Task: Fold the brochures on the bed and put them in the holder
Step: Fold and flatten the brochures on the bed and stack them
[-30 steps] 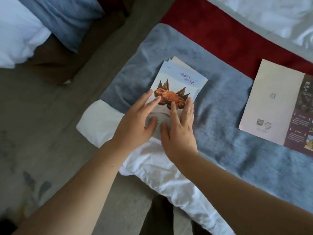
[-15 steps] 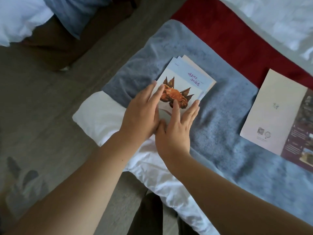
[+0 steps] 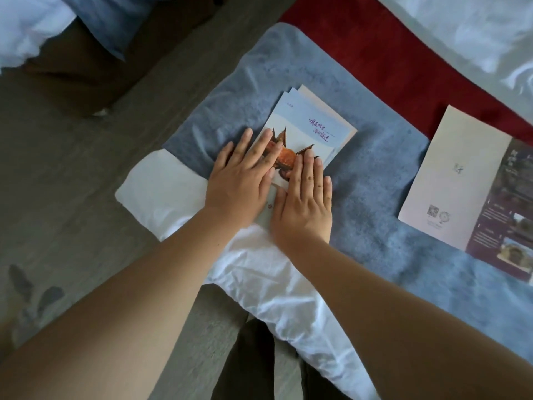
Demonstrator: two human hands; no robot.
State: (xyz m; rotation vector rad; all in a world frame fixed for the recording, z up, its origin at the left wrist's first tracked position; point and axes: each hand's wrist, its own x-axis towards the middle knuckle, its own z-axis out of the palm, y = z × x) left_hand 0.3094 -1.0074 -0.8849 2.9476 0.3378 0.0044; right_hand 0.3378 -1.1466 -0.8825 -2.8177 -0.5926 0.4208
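A folded brochure [image 3: 310,127] with a pale blue top, purple script and an orange crab picture lies on the grey-blue blanket [image 3: 375,168], its layers slightly fanned at the far corner. My left hand [image 3: 240,180] lies flat on its near left part, fingers spread. My right hand [image 3: 302,203] lies flat beside it on the near right part, fingers together. Both palms rest on the paper without gripping it. An unfolded brochure [image 3: 461,180], cream with a dark purple panel, lies to the right. No holder is in view.
The bed's white sheet [image 3: 259,272] shows at the near edge, a red cover [image 3: 375,53] and a white duvet [image 3: 461,30] lie beyond. Grey floor [image 3: 72,168] is to the left, with another bed's bedding [image 3: 43,30] at the top left.
Both hands have flattened and slid down onto the near half of the folded brochure. The left hand's fingers have spread. The brochure stays in place.
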